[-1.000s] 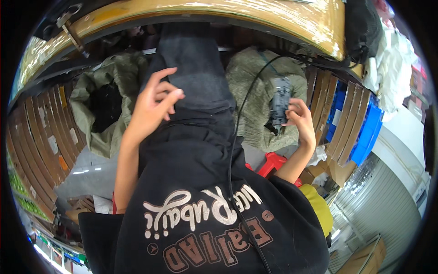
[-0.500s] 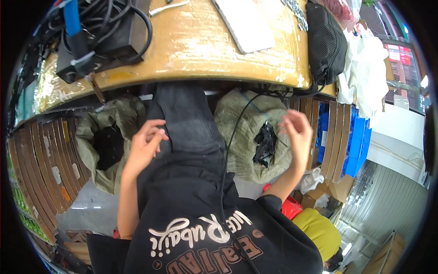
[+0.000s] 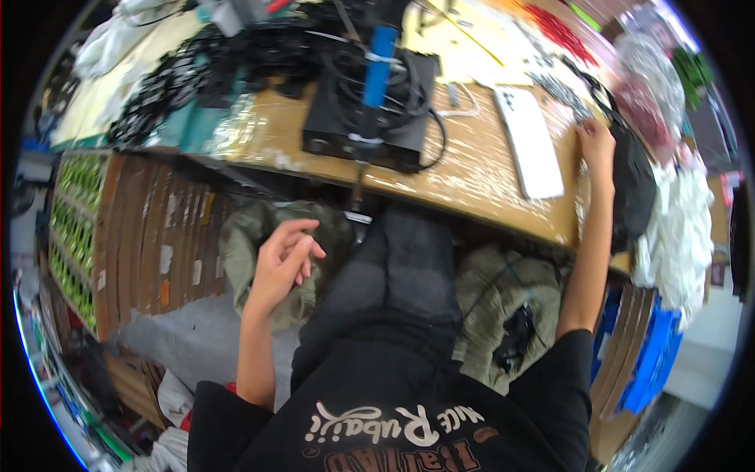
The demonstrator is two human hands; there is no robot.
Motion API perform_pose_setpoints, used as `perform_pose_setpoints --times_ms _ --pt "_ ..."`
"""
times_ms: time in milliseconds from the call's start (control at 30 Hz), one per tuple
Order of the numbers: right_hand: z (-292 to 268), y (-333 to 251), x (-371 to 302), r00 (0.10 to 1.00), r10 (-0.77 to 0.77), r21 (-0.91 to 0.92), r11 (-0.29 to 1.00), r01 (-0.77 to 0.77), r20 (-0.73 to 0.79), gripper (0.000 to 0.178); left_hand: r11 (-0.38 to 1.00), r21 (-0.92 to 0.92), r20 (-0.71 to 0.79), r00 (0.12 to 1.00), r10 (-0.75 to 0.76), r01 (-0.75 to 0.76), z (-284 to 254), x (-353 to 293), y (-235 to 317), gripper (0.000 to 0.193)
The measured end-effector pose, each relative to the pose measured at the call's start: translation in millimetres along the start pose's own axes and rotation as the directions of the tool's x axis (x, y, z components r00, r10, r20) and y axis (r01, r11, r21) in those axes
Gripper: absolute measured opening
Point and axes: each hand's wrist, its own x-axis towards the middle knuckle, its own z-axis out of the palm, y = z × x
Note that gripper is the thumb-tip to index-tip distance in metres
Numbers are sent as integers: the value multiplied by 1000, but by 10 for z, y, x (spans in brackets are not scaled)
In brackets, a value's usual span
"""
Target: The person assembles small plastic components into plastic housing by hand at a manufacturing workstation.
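Note:
My left hand [image 3: 285, 263] hovers over the left woven sack [image 3: 244, 240], thumb and fingers loosely bent and apart, with nothing in it. My right arm reaches over the right part of the table. There my right hand [image 3: 598, 148] has its fingers bent together at the near end of a pile of thin grey-silver pieces [image 3: 560, 93]; anything between the fingertips is too small to make out. A black mesh bag [image 3: 635, 193] lies just right of that forearm. Left of the hand rests a white flat slab-like device [image 3: 528, 145].
A black box [image 3: 330, 130] with coiled cables and a blue-wrapped upright stands mid-table. Black strips [image 3: 169, 90] heap at the left, red strips [image 3: 558, 31] at the back. Below, a right woven sack [image 3: 491, 295] holds black scraps; stacked cardboard [image 3: 169, 244] stands left.
My right hand has gone from above the right sack up onto the table's right side. The left hand stays loosely bent. The view has turned, showing more of the table.

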Motion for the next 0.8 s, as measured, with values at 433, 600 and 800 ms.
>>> perform_pose_setpoints --times_ms 433,600,800 --pt "-270 -429 -158 970 17 -224 974 39 244 11 523 843 -337 636 694 -124 -1077 1203 1003 31" --pt "-379 -585 -409 975 13 -228 973 39 221 13 352 890 -449 703 552 291 -1303 1463 1104 46" --pt "-524 -646 -722 991 109 109 987 -117 71 14 648 750 -485 776 403 131 -1482 1543 1105 37"
